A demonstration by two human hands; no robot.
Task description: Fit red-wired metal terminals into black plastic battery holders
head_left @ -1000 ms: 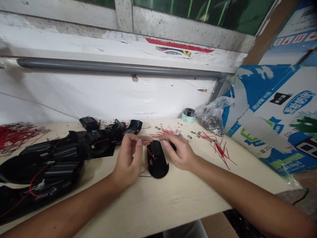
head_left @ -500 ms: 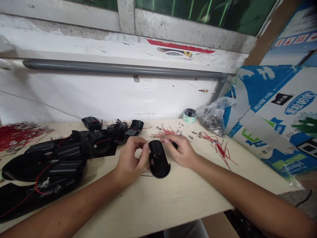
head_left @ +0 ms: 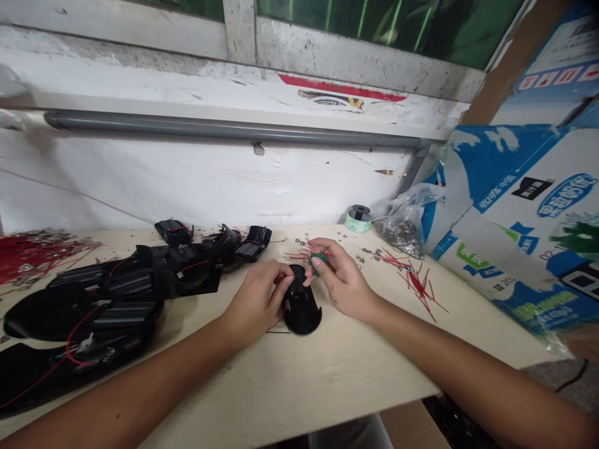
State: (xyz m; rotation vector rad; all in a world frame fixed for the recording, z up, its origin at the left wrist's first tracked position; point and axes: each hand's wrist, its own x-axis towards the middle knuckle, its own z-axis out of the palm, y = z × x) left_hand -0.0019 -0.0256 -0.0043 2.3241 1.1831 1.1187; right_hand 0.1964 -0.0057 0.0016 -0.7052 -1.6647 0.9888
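A black curved plastic housing point(head_left: 303, 315) lies on the table in front of me, its rounded end towards me. Over its left far edge, my left hand point(head_left: 262, 290) is closed, thumb and forefinger pinched on something thin and too small to make out. A red wire point(head_left: 276, 322) shows between that hand and the housing. My right hand point(head_left: 340, 280) is at the housing's right far side, its fingers closed around a small green object point(head_left: 319, 257). Most of that object is hidden by the fingers, so its kind is unclear.
Several black housings point(head_left: 126, 315) with red wires are heaped at left, beside a red wire pile point(head_left: 32, 255). Loose red wires point(head_left: 416, 280) and small metal pieces lie beyond my right hand. A tape roll point(head_left: 358, 218), a plastic bag of metal parts point(head_left: 405, 231) and a carton point(head_left: 515, 231) stand at right.
My right hand has turned and its fingers have lifted, bringing the green object into view. My left hand has shifted slightly right, over the housing's far end. The housing has hardly moved.
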